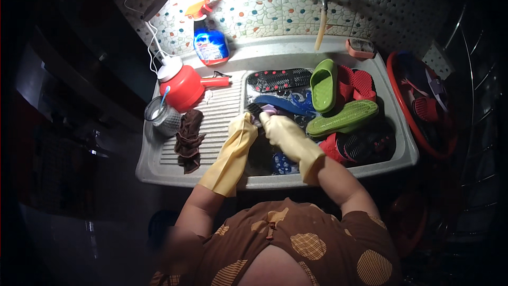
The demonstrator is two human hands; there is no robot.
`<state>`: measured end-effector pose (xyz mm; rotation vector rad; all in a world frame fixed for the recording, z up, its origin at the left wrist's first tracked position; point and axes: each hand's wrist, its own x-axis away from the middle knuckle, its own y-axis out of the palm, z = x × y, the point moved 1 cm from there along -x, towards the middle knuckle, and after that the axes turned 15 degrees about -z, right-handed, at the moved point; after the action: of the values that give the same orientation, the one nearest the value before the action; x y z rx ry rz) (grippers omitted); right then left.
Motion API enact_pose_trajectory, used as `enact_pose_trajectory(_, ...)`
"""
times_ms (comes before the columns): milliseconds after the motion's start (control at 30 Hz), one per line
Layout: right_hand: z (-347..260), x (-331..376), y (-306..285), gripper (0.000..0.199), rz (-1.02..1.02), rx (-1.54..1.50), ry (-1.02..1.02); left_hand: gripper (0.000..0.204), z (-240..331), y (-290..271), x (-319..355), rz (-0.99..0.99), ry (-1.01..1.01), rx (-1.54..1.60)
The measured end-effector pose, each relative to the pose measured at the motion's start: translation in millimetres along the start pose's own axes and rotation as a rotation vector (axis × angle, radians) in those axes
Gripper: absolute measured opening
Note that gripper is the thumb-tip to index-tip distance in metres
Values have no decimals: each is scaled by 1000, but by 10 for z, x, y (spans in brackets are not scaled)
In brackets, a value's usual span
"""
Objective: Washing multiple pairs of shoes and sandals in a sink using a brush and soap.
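Note:
Both my hands wear pale yellow rubber gloves and meet over the left part of the sink basin. My left hand (245, 122) is closed at the edge of a small dark, bristly-looking piece (255, 109). Against it, my right hand (274, 126) is closed beside a lavender piece (270, 109); the gloves hide most of both, so I cannot tell which hand holds which. Just beyond lie a blue slipper (280, 103) and a black sole with red dots (279, 80). Green slippers (324, 86) and red bumpy slippers (364, 84) are piled right of my hands.
On the ribbed drainboard (222, 106) stand a red kettle (182, 89), a glass jar (166, 119) and a crumpled brown cloth (189, 140). Behind are a blue spray bottle (210, 45), a tap with hose (321, 18) and a pink soap dish (361, 48). A red tub (398, 92) stands right.

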<state>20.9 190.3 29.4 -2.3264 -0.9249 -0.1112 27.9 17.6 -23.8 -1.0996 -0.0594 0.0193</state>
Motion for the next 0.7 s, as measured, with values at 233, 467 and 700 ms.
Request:
enact_pose_trajectory(233, 0, 55, -57, 68, 145, -266, 428, 27, 96, -21, 84, -91, -32, -47)
enact_pose_trajectory(467, 6, 86, -82, 64, 113, -247, 290, 23, 124, -45, 152, 49, 48, 24)
enact_pose_trajectory(700, 22, 59, -52, 64, -162, -219, 249, 20, 64, -6, 77, 23, -22, 80)
